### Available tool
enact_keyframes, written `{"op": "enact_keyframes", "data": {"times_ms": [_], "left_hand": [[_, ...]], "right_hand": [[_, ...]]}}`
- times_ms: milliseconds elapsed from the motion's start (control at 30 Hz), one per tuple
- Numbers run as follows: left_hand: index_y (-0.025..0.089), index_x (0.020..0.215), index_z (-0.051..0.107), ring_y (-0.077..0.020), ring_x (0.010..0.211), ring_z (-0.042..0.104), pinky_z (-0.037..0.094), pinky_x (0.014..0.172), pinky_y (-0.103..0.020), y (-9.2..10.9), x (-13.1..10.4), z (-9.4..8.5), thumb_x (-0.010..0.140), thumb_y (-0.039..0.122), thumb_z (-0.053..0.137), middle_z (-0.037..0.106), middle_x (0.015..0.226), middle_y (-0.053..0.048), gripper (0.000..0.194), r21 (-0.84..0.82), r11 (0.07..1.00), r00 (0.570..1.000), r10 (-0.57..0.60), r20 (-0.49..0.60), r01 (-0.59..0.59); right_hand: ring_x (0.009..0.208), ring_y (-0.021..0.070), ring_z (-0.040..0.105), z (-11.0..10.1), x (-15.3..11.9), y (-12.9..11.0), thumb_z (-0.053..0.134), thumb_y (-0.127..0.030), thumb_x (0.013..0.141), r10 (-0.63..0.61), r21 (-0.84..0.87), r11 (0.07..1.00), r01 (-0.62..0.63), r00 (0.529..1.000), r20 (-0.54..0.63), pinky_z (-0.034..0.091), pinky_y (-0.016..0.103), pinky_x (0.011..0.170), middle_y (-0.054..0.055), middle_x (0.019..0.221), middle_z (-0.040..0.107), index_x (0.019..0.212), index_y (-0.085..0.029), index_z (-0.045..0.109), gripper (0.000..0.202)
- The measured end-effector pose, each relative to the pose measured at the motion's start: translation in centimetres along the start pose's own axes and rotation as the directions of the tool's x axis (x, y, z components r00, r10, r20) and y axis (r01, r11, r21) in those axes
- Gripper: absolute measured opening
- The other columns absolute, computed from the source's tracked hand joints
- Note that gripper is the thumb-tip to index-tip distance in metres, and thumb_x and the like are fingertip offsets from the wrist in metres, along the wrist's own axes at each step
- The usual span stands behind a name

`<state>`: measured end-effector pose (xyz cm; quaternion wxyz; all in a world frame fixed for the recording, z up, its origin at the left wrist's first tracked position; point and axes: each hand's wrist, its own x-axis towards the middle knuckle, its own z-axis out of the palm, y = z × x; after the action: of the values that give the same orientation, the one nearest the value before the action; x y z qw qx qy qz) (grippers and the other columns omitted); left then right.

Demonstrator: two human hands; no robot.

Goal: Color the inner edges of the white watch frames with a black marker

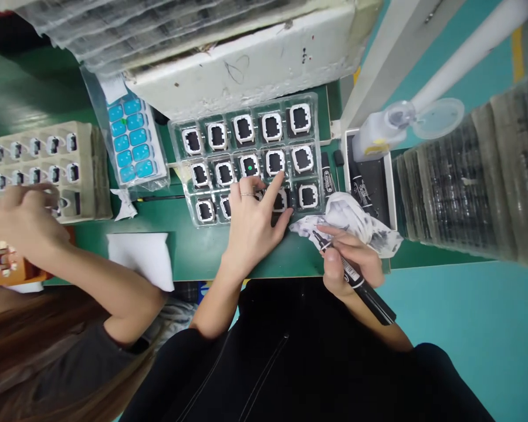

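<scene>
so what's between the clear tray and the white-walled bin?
Between the clear tray and white-walled bin, the head view shows a black marker and a small black piece, with stained white cloth at the near end.

Black top (pixel 317 369) — pale stitch lines (pixel 262 375) down front, sleeves (pixel 171 366) black too — slim ring (pixel 247 194) on one finger (pixel 248 205).

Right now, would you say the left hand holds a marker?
No, the right hand holds the marker; the left hand is over the tray.
</scene>
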<state>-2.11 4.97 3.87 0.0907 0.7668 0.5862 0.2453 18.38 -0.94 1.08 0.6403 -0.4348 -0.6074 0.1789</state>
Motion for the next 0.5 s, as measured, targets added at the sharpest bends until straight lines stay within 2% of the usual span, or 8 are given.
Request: {"op": "enact_keyframes", "data": {"times_ms": [133,200,300,400,500], "left_hand": [[0.025,0.144,0.081,-0.0406,0.121,0.059,0.054,0.107,-0.059,1.0,1.4,1.3,0.109,0.032,0.08,0.064,0.131,-0.019,0.035,0.011,0.994,0.993,0.108,0.041,-0.108],[0.023,0.142,0.082,-0.0411,0.119,0.06,0.053,0.105,-0.057,1.3,2.1,2.1,0.106,0.033,0.086,0.065,0.129,-0.018,0.038,0.022,0.99,0.986,0.137,0.096,-0.14],[0.023,0.143,0.081,-0.0424,0.12,0.061,0.051,0.104,-0.057,1.5,3.1,2.6,0.1,0.034,0.095,0.066,0.127,-0.017,0.046,0.052,0.991,0.984,0.118,0.135,-0.126],[0.021,0.135,0.08,-0.0428,0.125,0.062,0.047,0.106,-0.056,1.3,3.5,2.4,0.1,0.031,0.095,0.07,0.133,-0.018,0.039,0.059,0.988,0.983,0.136,0.124,-0.144],[0.02,0.126,0.074,-0.0372,0.124,0.066,0.047,0.105,-0.052,1.3,3.2,2.2,0.107,0.021,0.084,0.077,0.134,-0.015,0.021,-0.004,0.967,0.964,0.255,0.072,-0.256]], "right_hand": [[0.081,0.0275,0.088,-0.1,0.0,0.2,0.076,-0.026,0.107,0.014,0.02,1.0,-0.014,1.0,-0.026,0.083,0.055,0.081,-0.004,0.081,0.072,0.108,-0.029,0.066,0.011],[0.071,0.0242,0.082,-0.2,0.1,0.5,0.077,-0.025,0.107,0.015,0.037,0.999,-0.013,0.999,-0.035,0.083,0.059,0.084,-0.004,0.081,0.073,0.106,-0.029,0.066,0.011],[0.058,0.0193,0.071,-0.2,0.1,1.0,0.078,-0.024,0.104,-0.024,0.061,0.998,0.029,0.996,-0.087,0.083,0.062,0.082,-0.006,0.08,0.073,0.106,-0.029,0.067,0.012],[0.059,0.0191,0.07,-0.1,0.1,1.1,0.078,-0.023,0.103,-0.014,0.079,0.997,0.021,0.996,-0.086,0.083,0.062,0.085,-0.006,0.079,0.071,0.103,-0.028,0.067,0.012],[0.061,0.0204,0.073,0.0,0.0,1.1,0.074,-0.026,0.106,0.01,0.05,0.999,-0.008,0.999,-0.048,0.082,0.062,0.086,-0.006,0.078,0.068,0.102,-0.029,0.066,0.01]]}}
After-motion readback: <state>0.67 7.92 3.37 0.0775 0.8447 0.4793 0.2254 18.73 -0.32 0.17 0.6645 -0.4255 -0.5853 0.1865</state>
